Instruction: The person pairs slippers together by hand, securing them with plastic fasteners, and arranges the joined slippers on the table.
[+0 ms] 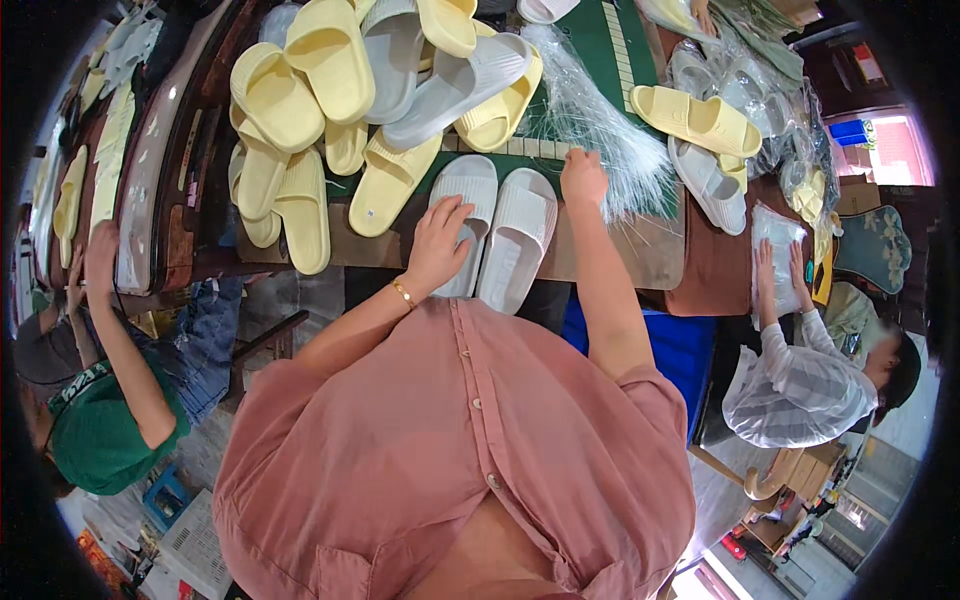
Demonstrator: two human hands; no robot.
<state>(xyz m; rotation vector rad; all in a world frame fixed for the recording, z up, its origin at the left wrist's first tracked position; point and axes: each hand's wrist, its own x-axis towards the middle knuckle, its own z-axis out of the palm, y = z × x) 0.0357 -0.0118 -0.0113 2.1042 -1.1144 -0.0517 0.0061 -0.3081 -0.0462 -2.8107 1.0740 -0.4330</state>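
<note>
I see my left hand (440, 240) lying flat and loose-fingered on the white slides (495, 235); my right hand (583, 178) rests on the clear bags (600, 130), grip hidden. The slides look light, soft, springy; I'd pinch the strap.

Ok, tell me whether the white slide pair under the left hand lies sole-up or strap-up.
Strap-up: both white slides show ribbed straps on top, side by side; left hand rests on one.
</note>
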